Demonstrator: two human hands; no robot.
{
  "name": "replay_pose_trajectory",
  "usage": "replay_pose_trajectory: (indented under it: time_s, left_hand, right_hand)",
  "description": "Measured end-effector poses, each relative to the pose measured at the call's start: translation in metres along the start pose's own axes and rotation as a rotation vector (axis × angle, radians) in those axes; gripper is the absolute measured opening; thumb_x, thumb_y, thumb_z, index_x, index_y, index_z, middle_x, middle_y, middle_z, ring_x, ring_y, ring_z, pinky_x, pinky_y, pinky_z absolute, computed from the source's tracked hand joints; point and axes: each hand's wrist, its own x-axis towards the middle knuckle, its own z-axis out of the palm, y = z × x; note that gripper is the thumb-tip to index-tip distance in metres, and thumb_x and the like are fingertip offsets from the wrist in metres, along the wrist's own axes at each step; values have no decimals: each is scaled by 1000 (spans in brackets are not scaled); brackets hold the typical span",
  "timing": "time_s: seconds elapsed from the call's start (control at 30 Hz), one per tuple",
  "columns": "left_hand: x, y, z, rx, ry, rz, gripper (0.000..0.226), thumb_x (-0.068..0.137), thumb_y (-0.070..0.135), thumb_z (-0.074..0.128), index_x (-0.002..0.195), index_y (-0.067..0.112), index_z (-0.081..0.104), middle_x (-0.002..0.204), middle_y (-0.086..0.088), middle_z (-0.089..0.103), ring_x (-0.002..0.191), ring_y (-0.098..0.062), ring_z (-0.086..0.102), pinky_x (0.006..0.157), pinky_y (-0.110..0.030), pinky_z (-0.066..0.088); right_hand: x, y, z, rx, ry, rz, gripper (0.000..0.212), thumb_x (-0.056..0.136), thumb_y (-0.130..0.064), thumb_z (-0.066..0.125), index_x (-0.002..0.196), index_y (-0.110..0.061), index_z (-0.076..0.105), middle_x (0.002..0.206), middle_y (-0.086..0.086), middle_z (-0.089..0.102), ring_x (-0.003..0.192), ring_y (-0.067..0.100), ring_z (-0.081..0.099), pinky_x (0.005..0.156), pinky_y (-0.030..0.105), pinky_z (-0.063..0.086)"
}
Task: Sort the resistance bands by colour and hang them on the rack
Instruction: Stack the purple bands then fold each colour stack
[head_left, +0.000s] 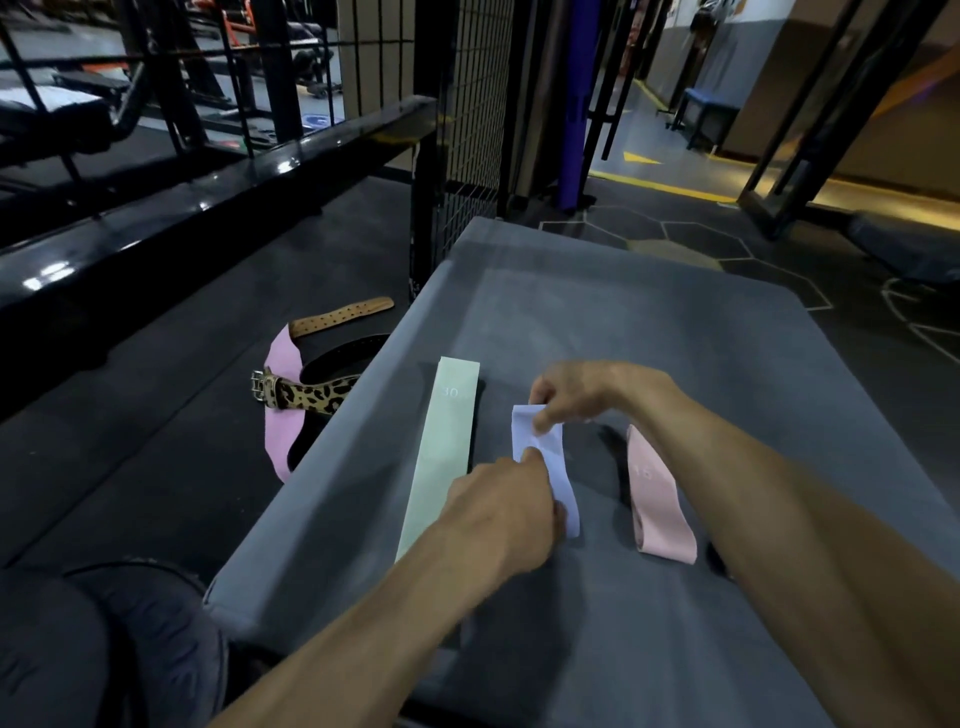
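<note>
On the grey mat (675, 332), green band (441, 457) and pink band (657, 499) lie apart; between them my left hand (501, 506) and right hand (582, 392) pinch the lilac band (550, 467). Sorting looks nearly done; nothing hung yet.

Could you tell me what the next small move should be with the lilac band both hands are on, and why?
Probably lay the lilac band down flat and straight. The right hand pinches its far end and the left hand holds its near part, while the green band and pink band already lie lengthwise on the grey mat, with a gap between them.
</note>
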Motion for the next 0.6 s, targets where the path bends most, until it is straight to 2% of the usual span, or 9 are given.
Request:
replay_pose_trajectory:
  time_s: [0.07,0.17,0.27,0.43,0.53,0.6]
  left_hand:
    - [1,5,8,9,70,5,30,100,42,47,111,15,43,98,-7,64,85,-32,55,71,-33,34]
    - [5,11,22,41,134,-20,60,93,65,48,126,15,44,105,-3,71,100,-29,67,74,-32,39]
    - [6,14,28,82,212,-16,61,95,58,50,132,10,42,108,-4,71,101,-29,68,75,-33,38]
    - [5,13,28,101,216,-8,46,95,46,52,125,12,43,109,-3,69,102,-27,67,72,-31,36]
    - [-1,8,29,130,235,14,46,94,48,53,120,13,43,109,-4,67,101,-27,67,70,-31,34]
    - [-2,8,26,124,295,12,46,92,49,53,119,14,43,109,-5,65,98,-28,66,69,-33,32]
  right_hand:
    - [0,-2,1,0,-27,17,26,87,-35,67,100,-11,65,83,3,55,67,19,52,59,24,45]
    - [-1,-8,5,10,-59,56,25,92,-36,59,102,-14,58,91,3,53,71,18,52,62,26,44]
    - [-1,-11,12,28,-46,88,28,92,-39,55,105,-14,54,97,4,54,85,23,54,70,30,44]
    - [-9,1,20,356,-12,88,14,89,-25,57,82,-14,51,79,3,47,70,20,48,59,26,45]
    - [-19,13,22,550,-22,97,12,81,-21,65,82,-13,56,76,4,51,67,18,52,55,23,50]
    - [-23,20,23,651,-5,103,8,83,-16,66,88,-12,60,78,5,56,67,18,55,58,25,52]
